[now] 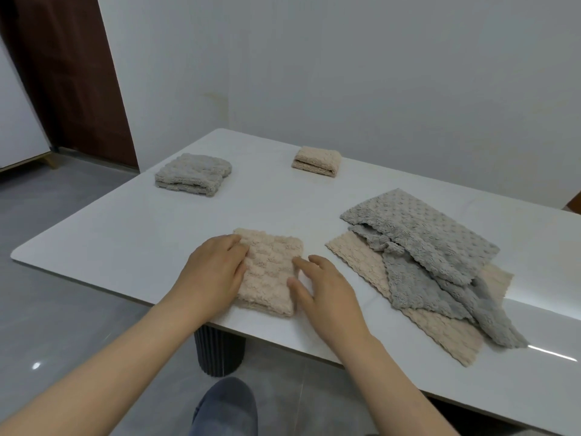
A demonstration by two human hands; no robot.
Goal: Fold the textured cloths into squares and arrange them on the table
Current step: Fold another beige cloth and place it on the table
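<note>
**Squaring up the beige fold**

Head view. Part-folded beige cloth [270, 272] lying near the front edge of the white table [125, 231], longer than wide, so not yet a square. Left hand [217, 272] flat on its left side, fingers straight and pressing into the pile, gripping nothing. Right hand [323, 287] at its right edge, fingers spread and relaxed, touching the cloth but clamped on nothing. Probably the moment for smoothing and lining up before the last fold.

To do it well:
- Pin the layers with the flat left palm.
- Run the right fingertips along the right edge to level the hems.
- Pinch both near corners and carry them to the far edge, corner to corner, slowly, against creep and spring in the thick pile.
- Finish with a firm pat.

Done at the back: folded grey cloth [193, 174] and folded beige square [317, 160], well apart. Set this one in line with them, at like spacing.

Waiting at the right: loose grey cloths [421, 237] draped over a flat beige sheet [355, 256]. Avoid brushing them.
</note>
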